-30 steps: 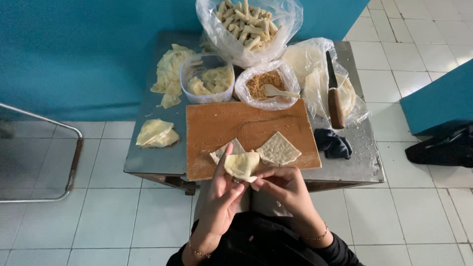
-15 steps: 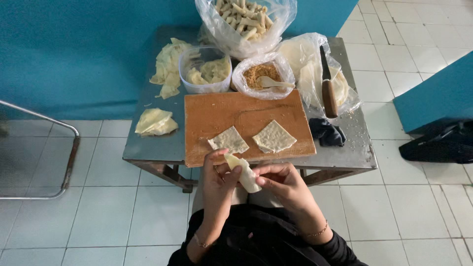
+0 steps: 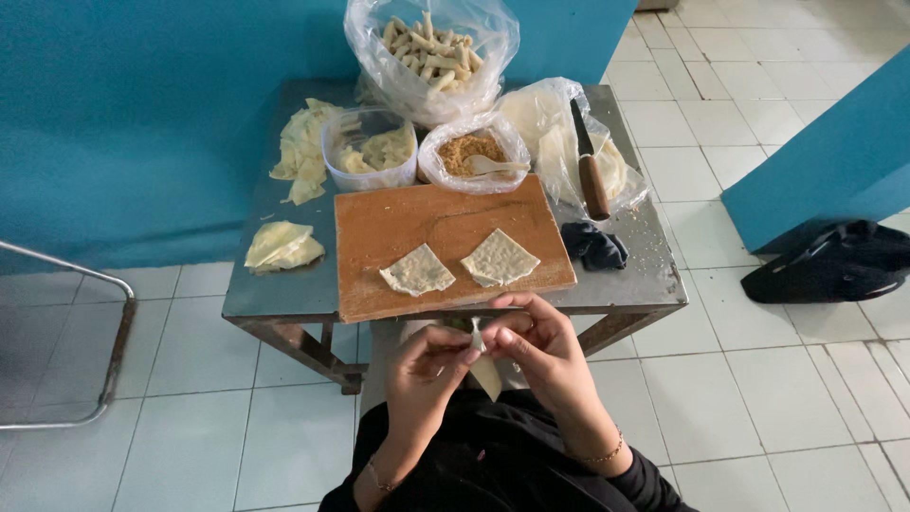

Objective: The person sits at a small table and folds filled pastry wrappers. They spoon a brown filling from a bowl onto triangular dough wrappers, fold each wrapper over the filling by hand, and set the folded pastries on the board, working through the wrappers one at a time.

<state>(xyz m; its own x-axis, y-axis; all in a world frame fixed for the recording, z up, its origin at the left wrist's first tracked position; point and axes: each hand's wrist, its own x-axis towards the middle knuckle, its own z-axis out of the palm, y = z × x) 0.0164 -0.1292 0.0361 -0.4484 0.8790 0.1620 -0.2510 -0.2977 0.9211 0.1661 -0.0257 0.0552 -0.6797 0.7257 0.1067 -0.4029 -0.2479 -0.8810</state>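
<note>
Both hands are raised together below the table's near edge, at about 6 o'clock in the view. The left hand (image 3: pixel 428 365) curls inward, thumb and fingertips pinched on a pale rolled wrapper (image 3: pixel 484 368). The right hand (image 3: pixel 540 343) meets it from 3 o'clock, fingers bent and closed on the same roll's upper end. Most of the roll is hidden between the fingers; only a narrow top tip and a lower end show, and it seems folded tight. At 12 o'clock from the hands, two flat square wrappers (image 3: pixel 418 271) lie on the wooden board (image 3: pixel 398 218).
</note>
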